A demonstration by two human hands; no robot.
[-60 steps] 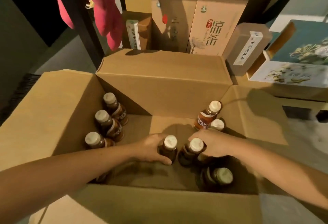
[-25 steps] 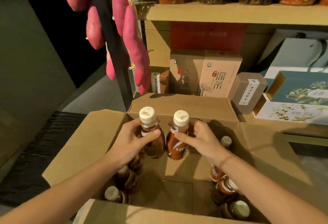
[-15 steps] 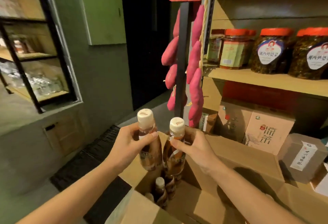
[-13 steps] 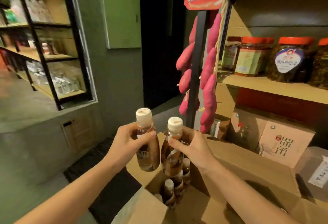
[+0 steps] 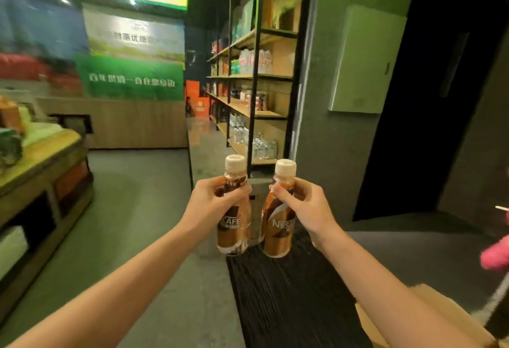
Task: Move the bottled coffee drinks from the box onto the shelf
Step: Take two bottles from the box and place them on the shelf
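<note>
I hold two brown bottled coffee drinks with cream caps upright in front of me, side by side above the floor. My left hand (image 5: 210, 204) grips the left bottle (image 5: 234, 226) around its upper body. My right hand (image 5: 305, 204) grips the right bottle (image 5: 278, 232) the same way. Only a corner of the cardboard box (image 5: 429, 317) shows at the lower right; its inside is out of view. A tall black-framed shelf unit (image 5: 259, 77) with wooden boards stands straight ahead, stocked with bottles and packets.
A black ribbed floor mat (image 5: 289, 292) lies under the bottles. A wooden display stand (image 5: 38, 182) is at the left, a wooden counter (image 5: 132, 121) at the back. A grey pillar (image 5: 330, 127) and dark doorway (image 5: 429, 99) are at the right. Grey floor stretches ahead.
Both hands lifted a bottle each out of the box. The view swung left from the box and jar shelf toward the shop aisle; the bottles stayed in my grip.
</note>
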